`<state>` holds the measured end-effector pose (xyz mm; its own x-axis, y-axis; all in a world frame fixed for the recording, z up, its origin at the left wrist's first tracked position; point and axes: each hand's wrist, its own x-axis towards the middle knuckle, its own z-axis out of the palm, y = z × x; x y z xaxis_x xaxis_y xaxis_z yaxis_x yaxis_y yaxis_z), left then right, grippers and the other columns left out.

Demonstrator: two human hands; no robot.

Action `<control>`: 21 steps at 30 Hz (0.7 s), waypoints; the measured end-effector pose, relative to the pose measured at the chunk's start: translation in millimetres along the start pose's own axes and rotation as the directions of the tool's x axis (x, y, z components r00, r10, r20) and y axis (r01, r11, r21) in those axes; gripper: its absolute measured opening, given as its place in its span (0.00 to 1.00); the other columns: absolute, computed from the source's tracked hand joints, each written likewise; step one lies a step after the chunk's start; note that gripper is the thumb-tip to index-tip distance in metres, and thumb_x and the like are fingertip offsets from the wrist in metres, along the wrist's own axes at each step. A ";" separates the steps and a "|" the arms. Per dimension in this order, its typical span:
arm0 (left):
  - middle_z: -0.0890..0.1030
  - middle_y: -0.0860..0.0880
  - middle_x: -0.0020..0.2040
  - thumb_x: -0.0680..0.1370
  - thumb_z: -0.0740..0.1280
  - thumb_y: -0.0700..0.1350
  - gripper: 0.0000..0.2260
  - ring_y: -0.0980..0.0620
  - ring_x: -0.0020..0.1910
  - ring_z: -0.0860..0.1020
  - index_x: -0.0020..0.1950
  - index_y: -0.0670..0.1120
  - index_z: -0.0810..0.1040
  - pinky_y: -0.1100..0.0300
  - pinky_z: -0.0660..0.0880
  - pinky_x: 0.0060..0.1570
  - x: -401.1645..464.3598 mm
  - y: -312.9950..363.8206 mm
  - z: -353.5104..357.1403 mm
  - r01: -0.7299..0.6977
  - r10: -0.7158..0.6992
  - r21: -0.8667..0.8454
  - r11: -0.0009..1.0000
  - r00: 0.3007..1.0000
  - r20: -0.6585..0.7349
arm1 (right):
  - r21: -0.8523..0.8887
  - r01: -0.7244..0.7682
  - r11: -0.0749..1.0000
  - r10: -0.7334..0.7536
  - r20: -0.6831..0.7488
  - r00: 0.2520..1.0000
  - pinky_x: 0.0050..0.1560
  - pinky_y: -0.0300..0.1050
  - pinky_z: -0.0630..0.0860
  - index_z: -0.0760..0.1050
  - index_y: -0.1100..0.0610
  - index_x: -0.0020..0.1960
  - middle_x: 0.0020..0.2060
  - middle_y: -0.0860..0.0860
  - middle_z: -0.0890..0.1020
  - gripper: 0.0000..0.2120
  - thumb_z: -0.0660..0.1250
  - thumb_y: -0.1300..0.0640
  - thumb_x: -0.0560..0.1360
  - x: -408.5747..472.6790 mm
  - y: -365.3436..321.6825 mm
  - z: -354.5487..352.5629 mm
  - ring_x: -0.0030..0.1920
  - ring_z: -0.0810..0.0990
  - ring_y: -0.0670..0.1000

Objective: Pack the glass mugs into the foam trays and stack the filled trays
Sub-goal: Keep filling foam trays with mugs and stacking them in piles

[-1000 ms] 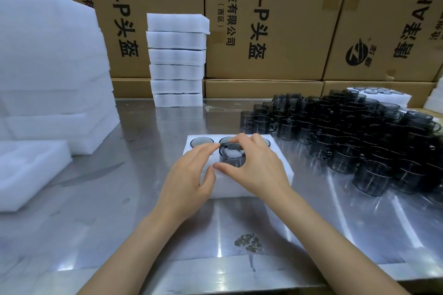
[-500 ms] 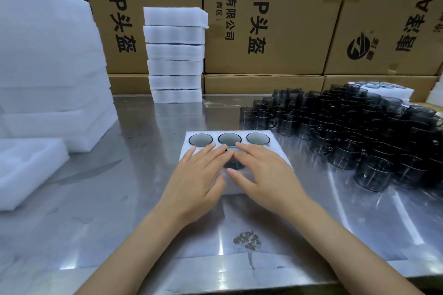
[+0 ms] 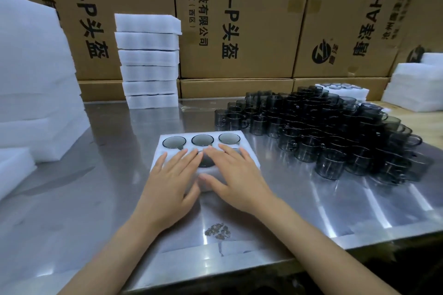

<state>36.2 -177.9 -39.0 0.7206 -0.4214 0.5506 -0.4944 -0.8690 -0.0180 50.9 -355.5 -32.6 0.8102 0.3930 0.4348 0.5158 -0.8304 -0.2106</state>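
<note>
Two hands lie flat on a white foam tray (image 3: pixel 158 152) in front of us. Our left hand (image 3: pixel 171 183) has its fingers straight and spread, and it presses down on the near left part of the tray. Our right hand (image 3: pixel 236 175) is flat too, with straight fingers, and it presses on the near right part. Neither hand holds anything. The two hands are just beside each other, and between them we see the dark rim of a mug in the middle hole (image 3: pixel 206 161).

Three glass mugs sit in the far row of the tray: one on the left (image 3: pixel 174 142), one in the middle (image 3: pixel 202 139) and one on the right (image 3: pixel 229 138). Our hands hide the rest of the near row.

The tray rests on a shiny metal table (image 3: pixel 96 199). To the right, a big pile of dark glass mugs (image 3: pixel 335 132) stands on the table. Far back is a stack of white trays (image 3: pixel 149 62). On the left is a tall heap of white foam (image 3: pixel 36 79). Brown cardboard boxes (image 3: pixel 239 19) stand behind everything.
</note>
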 end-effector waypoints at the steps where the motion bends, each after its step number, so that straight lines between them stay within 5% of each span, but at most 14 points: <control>1: 0.75 0.48 0.67 0.74 0.55 0.50 0.25 0.47 0.66 0.73 0.67 0.42 0.74 0.44 0.64 0.64 -1.7 -1.8 0.9 0.007 -0.008 -0.032 0.999 1.000 -0.023 | 0.089 -0.024 0.996 0.030 -0.062 0.998 0.73 0.50 0.47 0.64 0.49 0.72 0.71 0.44 0.68 0.24 0.58 0.42 0.78 -2.6 2.4 -4.1 0.74 0.58 0.46; 5: 0.72 0.53 0.69 0.76 0.54 0.52 0.24 0.51 0.68 0.69 0.68 0.47 0.73 0.53 0.56 0.69 -6.3 -9.8 0.7 0.072 -0.093 -0.192 0.979 0.991 -0.101 | 0.142 -0.212 0.967 0.253 -0.419 0.872 0.69 0.54 0.60 0.73 0.52 0.64 0.60 0.47 0.77 0.17 0.63 0.50 0.76 -8.5 41.6 -36.8 0.66 0.69 0.50; 9: 0.73 0.55 0.66 0.76 0.53 0.53 0.23 0.52 0.65 0.70 0.66 0.47 0.75 0.53 0.57 0.68 -3.8 -9.7 0.6 0.092 -0.133 -0.275 0.957 0.982 -0.135 | -0.022 -0.536 0.844 0.439 -0.546 0.714 0.66 0.55 0.64 0.72 0.57 0.64 0.62 0.54 0.76 0.18 0.63 0.54 0.75 -10.7 114.1 -86.7 0.65 0.69 0.56; 15: 0.75 0.54 0.64 0.76 0.53 0.52 0.22 0.53 0.63 0.70 0.64 0.47 0.76 0.49 0.61 0.66 -2.5 -8.7 3.3 0.089 -0.137 -0.285 0.954 0.979 -0.154 | -0.204 -0.866 0.457 0.770 -0.398 0.499 0.61 0.57 0.67 0.64 0.64 0.68 0.68 0.64 0.67 0.24 0.61 0.52 0.77 -15.7 192.1 -136.0 0.68 0.61 0.64; 21: 0.75 0.54 0.64 0.77 0.54 0.51 0.21 0.54 0.63 0.71 0.64 0.47 0.76 0.56 0.61 0.64 -2.6 -9.0 3.7 0.068 -0.117 -0.287 0.956 0.981 -0.157 | -0.253 -0.870 0.422 0.829 -0.280 0.484 0.42 0.52 0.69 0.69 0.64 0.60 0.56 0.63 0.75 0.15 0.63 0.56 0.78 -18.5 214.9 -131.5 0.62 0.68 0.63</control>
<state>40.6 -170.0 -43.3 0.6880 -0.2711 0.6732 -0.5631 -0.7845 0.2596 110.2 -593.2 29.2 0.7417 -0.6090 0.2812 -0.5578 -0.7928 -0.2456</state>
